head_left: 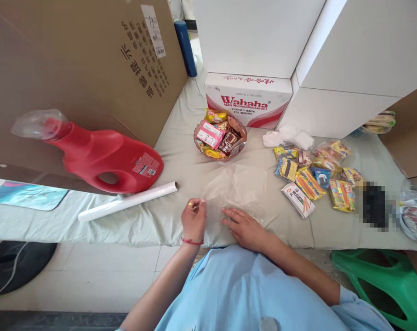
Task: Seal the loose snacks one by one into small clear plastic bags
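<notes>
A thin sheet of clear plastic film (239, 181) lies on the covered surface in front of me. At its left edge, my left hand (193, 219) is closed, with thumb and finger pinching the film. My right hand (244, 227) rests flat on the film's near part, its fingers stretched out and apart. Beyond the film stands a scalloped clear bowl (198, 148) heaped with wrapped snacks (225, 135). Left of my hands lies a white roll (132, 201), which looks like plastic wrap.
A red detergent jug (108, 156) with plastic over its top lies by a large cardboard box (91, 69). Loose snack packets (310, 181) and a white-and-red packet (298, 200) lie right. A Wahaha carton (248, 101) stands behind the bowl; a green stool (380, 276) is below right.
</notes>
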Action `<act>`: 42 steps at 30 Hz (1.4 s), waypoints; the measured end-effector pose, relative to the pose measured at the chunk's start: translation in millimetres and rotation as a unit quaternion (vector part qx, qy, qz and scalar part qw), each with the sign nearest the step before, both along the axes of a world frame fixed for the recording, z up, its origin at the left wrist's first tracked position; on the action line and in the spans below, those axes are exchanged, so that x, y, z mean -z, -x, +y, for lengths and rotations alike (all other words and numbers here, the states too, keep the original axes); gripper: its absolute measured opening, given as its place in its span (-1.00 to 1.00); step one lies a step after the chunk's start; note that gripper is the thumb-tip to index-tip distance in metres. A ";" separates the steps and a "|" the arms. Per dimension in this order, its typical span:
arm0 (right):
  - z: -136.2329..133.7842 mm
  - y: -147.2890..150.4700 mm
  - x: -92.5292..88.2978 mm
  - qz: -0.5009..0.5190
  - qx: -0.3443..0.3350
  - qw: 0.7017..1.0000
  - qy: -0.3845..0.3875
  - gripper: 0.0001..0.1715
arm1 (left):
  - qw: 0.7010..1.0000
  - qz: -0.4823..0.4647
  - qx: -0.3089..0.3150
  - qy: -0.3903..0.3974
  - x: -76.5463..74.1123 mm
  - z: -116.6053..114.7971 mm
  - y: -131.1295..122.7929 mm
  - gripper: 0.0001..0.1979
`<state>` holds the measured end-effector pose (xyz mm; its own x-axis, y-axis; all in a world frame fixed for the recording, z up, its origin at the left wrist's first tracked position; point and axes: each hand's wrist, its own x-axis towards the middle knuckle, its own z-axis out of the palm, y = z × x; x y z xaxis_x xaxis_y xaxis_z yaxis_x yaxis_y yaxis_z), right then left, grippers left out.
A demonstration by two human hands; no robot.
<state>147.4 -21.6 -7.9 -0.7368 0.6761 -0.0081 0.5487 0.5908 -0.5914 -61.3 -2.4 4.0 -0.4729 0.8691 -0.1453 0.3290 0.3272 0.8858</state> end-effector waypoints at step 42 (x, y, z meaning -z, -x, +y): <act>-36.9 -52.7 0.6 -0.051 0.324 0.944 0.006 -0.57 | 0.844 0.462 0.256 -0.093 17.2 25.4 1.1 -0.69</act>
